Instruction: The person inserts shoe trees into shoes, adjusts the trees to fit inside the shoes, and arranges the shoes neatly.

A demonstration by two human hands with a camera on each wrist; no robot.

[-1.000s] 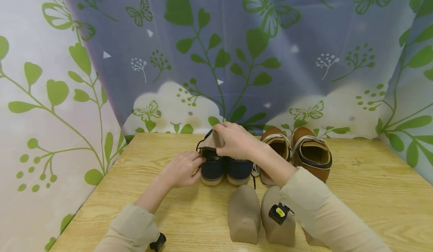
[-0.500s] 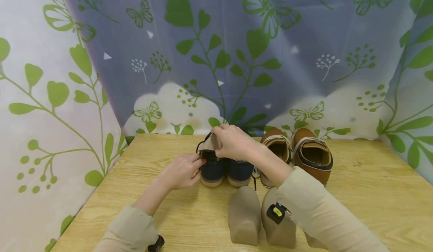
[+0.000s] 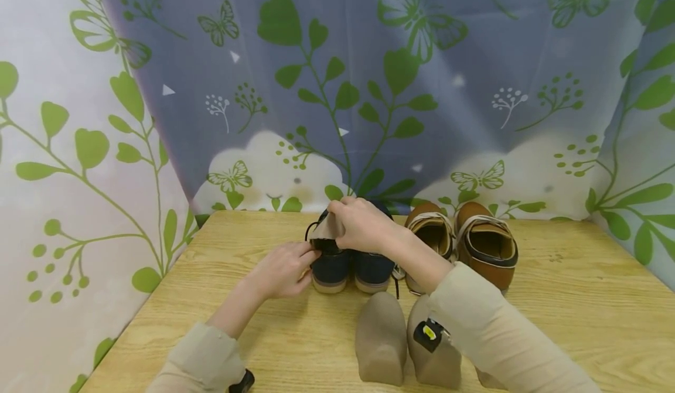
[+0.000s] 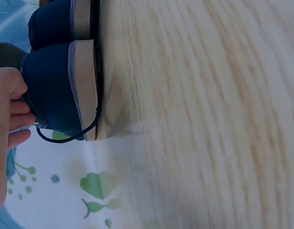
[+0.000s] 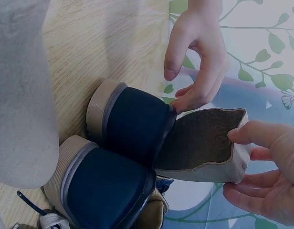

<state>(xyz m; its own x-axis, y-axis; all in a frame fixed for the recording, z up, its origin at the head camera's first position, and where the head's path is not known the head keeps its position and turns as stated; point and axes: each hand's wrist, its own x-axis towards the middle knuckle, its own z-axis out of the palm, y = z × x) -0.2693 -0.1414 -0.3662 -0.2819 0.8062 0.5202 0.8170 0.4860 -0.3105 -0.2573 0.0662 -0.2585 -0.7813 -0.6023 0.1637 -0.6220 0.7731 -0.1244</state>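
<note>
My right hand (image 3: 364, 223) grips the heel end of a beige moulded shoe tree (image 5: 204, 138), thumb on its rim and fingers beneath. The hollow shoe tree's front part is hidden inside the left navy shoe (image 3: 329, 273), and its heel end sticks up out of the opening. My left hand (image 3: 282, 267) is at that shoe's left side, fingertips touching the collar while the thumb stands apart from it. Close on the right is the other navy shoe (image 3: 372, 276). Black laces hang beside the pair.
Brown shoes (image 3: 490, 258) with pale laces stand right of the navy pair. Nearer me lie more beige shoe trees (image 3: 381, 340), one partly under my right sleeve (image 3: 506, 323). A leaf-patterned curtain (image 3: 343, 88) hangs behind the wooden table (image 3: 174, 299).
The shoe tree in my right hand has tilted a little at the navy shoe's opening. My left hand has kept its place at the collar.
</note>
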